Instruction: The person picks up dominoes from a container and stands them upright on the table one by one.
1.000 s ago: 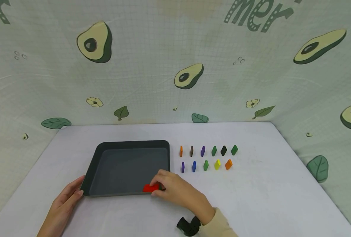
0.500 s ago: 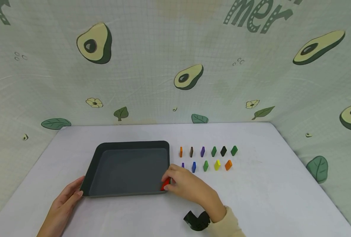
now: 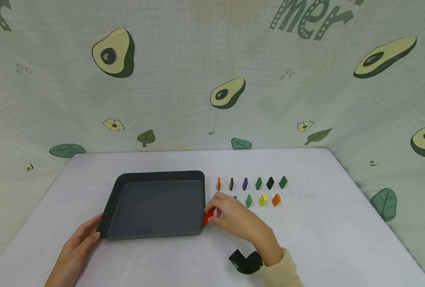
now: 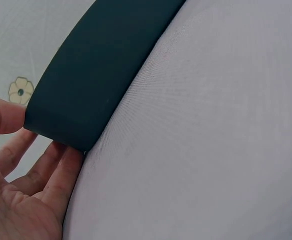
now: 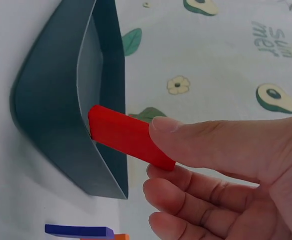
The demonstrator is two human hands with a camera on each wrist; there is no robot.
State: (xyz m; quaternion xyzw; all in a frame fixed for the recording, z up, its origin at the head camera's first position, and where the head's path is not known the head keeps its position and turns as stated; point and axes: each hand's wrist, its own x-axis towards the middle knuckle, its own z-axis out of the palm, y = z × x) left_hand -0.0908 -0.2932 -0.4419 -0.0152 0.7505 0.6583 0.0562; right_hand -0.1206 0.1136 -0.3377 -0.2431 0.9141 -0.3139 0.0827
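Observation:
A dark grey baking tray (image 3: 151, 207) lies on the white table. At its front left corner, my left hand (image 3: 77, 249) grips the tray, thumb and fingers about the corner; the left wrist view shows them against the outer wall (image 4: 95, 75). My right hand (image 3: 239, 219) pinches a red domino block (image 5: 128, 135) between thumb and fingertips, by the tray's right wall. In the right wrist view the block is tilted, its far end overlapping the tray rim (image 5: 85, 90).
Right of the tray, several coloured dominoes stand in two rows, among them a yellow one (image 3: 263, 200) and a black one (image 3: 270, 183). My right hand partly hides the front row's left end. A cloth with printed avocados (image 3: 228, 93) hangs behind the table.
My right hand has moved right and away from me with the red domino block, from inside the tray's front edge to its right wall. The left hand and tray have stayed put.

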